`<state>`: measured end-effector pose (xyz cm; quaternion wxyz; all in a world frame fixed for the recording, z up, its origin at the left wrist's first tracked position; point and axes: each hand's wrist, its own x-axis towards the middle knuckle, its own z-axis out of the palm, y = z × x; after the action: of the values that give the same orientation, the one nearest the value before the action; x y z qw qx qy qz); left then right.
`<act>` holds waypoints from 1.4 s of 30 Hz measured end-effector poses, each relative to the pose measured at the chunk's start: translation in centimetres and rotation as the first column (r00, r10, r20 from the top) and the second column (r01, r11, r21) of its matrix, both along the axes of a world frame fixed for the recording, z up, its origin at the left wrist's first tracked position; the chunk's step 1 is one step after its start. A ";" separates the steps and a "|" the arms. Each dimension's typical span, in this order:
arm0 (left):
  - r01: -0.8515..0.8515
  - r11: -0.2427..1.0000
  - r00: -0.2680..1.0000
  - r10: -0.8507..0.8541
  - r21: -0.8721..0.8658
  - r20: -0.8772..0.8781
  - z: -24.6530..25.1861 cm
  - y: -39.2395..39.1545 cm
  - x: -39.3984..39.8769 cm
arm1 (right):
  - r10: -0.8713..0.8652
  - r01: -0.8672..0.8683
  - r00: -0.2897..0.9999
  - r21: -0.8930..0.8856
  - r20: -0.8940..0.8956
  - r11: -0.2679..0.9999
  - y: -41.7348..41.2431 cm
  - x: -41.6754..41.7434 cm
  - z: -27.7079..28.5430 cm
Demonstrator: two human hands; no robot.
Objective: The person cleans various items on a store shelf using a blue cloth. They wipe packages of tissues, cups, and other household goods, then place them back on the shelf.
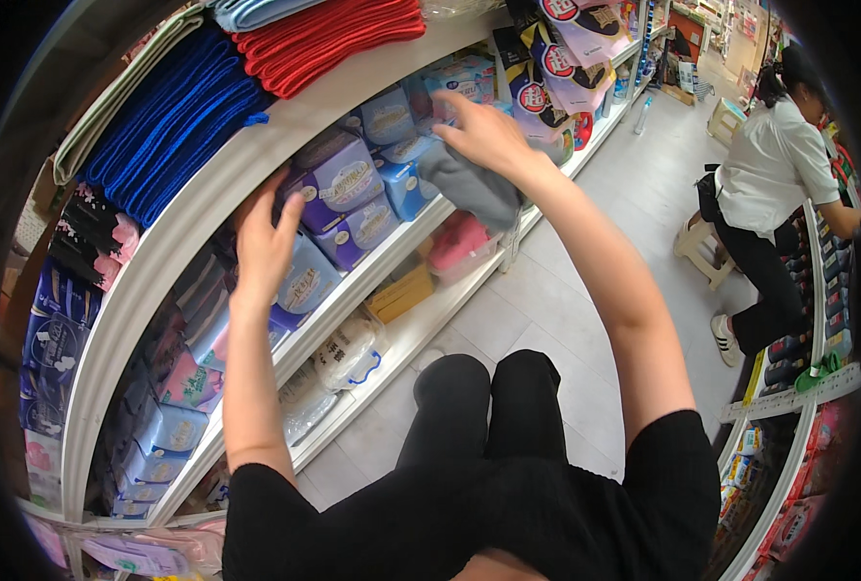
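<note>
My left hand reaches in under the upper shelf board, thumb spread from the fingers. The fingertips are partly hidden by the board. Beside the thumb stand purple packs stacked in two layers, and a light blue pack lies just below the hand. My right hand is over the same shelf, its thumb and forefinger apart. A grey cloth hangs from beneath its palm, past the shelf's front edge; the other fingers are hidden. Blue packs stand to the left of the cloth.
Folded blue towels and red towels lie on the upper shelf. Below are a yellow box and a clear bin with pink contents. A person sits on a stool at the opposite shelving.
</note>
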<state>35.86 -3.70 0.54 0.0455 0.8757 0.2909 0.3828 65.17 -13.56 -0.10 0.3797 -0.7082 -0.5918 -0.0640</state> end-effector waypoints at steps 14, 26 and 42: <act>0.033 0.961 0.994 -0.002 0.275 -0.112 -2.1 -2.4 1.0 | -0.048 0.094 0.845 -0.059 0.533 0.994 11.6 1.9 0.4; 0.017 0.959 0.995 0.010 0.283 -0.094 -2.9 -1.8 0.9 | -0.086 0.112 0.922 -0.048 0.378 0.993 11.2 4.0 0.3; 0.568 0.754 0.806 -0.429 -0.329 0.408 -7.7 -9.5 3.3 | 0.261 -0.253 0.837 0.083 -0.481 0.964 -17.0 0.2 -4.5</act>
<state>39.14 -13.15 -7.14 0.3863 0.8176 0.1109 0.4124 65.35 -30.59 -4.65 0.5273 -0.6124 -0.5659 0.1635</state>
